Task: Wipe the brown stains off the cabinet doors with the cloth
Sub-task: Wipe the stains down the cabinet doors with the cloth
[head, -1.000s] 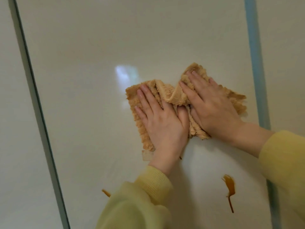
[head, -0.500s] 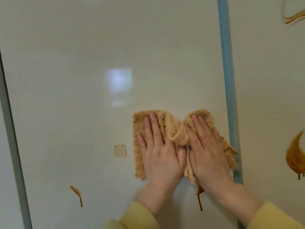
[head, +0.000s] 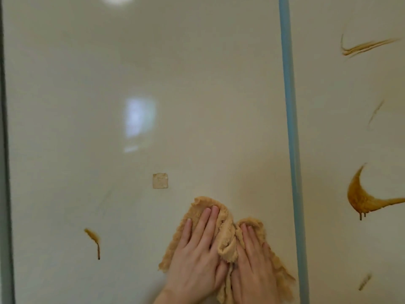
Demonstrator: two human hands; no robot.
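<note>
A tan fluffy cloth point(head: 226, 242) is pressed flat against the glossy cream cabinet door point(head: 153, 106) low in the view. My left hand point(head: 197, 255) and my right hand point(head: 254, 266) lie side by side on the cloth, fingers spread, palms pushing it against the door. A small brown drip stain point(head: 94, 240) sits on this door to the left of the cloth. The neighbouring right door point(head: 328, 128) carries a large brown swoosh stain point(head: 363, 198), a streak point(head: 363, 47) near its top and fainter smears point(head: 365, 281).
A blue-grey vertical gap strip point(head: 290, 128) separates the two doors just right of the cloth. A darker strip point(head: 4, 172) marks the door's left edge. A small pale square patch point(head: 160, 180) sits on the door above the cloth.
Both hands have slid the cloth down the door, over the drip stain that showed below them. The view has shifted up and right, so more of the stained right door shows.
</note>
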